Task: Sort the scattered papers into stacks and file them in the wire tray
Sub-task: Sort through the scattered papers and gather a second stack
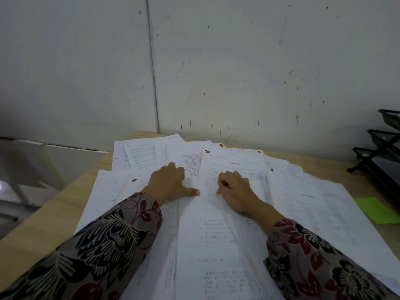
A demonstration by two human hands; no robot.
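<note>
1. Papers [216, 230] overlap loosely across the table [43, 213]; wire tray [385, 148] sits far right.
2. My left hand [171, 182] presses flat; my right hand [234, 191] is curled and seems to pinch a sheet's edge.
3. Sheets are light, floppy, slippery: I'd grip the edges.

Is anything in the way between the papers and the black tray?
Nothing visible. Bare desk lies between the papers and the tray at the right. A green note lies flat nearer, beside that path.
</note>
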